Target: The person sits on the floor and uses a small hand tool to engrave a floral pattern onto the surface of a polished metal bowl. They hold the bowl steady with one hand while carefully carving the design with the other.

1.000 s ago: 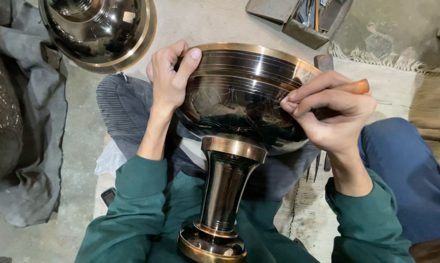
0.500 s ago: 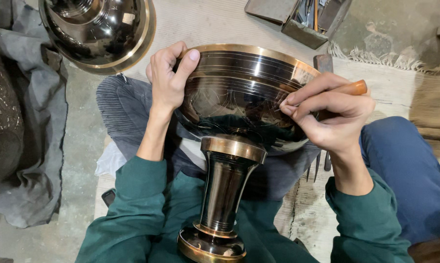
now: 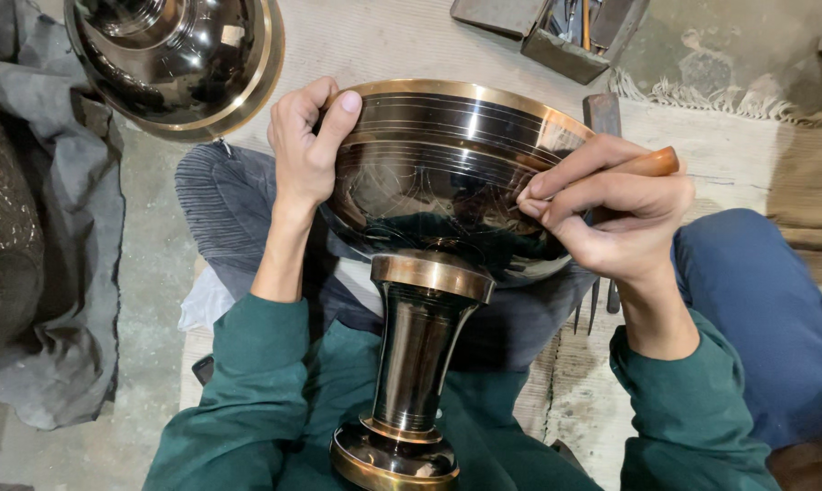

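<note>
Two dark polished metal footed bowls with brass rims, one in the lap [image 3: 447, 173], one on the floor [image 3: 175, 55]; one wooden-handled tool [image 3: 652, 164]; two hands [image 3: 306, 150] [image 3: 625, 218].

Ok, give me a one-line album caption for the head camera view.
Left hand steadies a dark metal goblet while the right hand presses a wooden-handled tool against it.
</note>
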